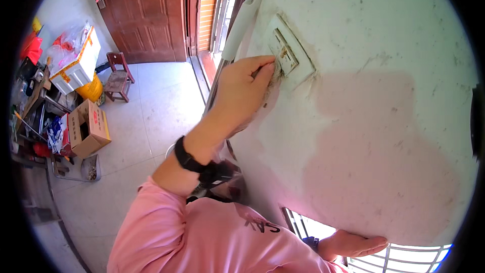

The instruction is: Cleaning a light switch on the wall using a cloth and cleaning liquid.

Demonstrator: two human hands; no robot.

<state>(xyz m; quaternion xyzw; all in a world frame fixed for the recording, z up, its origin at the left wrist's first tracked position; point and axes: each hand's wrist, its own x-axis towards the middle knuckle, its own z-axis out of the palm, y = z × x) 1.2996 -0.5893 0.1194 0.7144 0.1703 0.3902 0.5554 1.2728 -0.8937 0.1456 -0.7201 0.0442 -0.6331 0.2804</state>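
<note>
My left hand (247,83), with a black band (187,157) on its wrist, reaches up to the white wall (364,35). Its thumb and fingers are pinched together at the lower left edge of a square switch plate (301,73). Whatever they grip there is mostly hidden; a greyish-brown bit shows beneath the fingertips. Brown grime marks the middle of the plate and the wall around it. Down at the lower right, my right hand (351,245) lies with its fingers stretched out and together, near the wall's bottom edge and a bright barred window (404,258).
A white tube-shaped piece (242,25) stands along the wall's left edge. Beyond are a brown door (144,15) and a small wooden chair (117,77). On the left, a cardboard box (90,127) and a white foam box (76,65) sit among clutter on the tiled floor (131,136).
</note>
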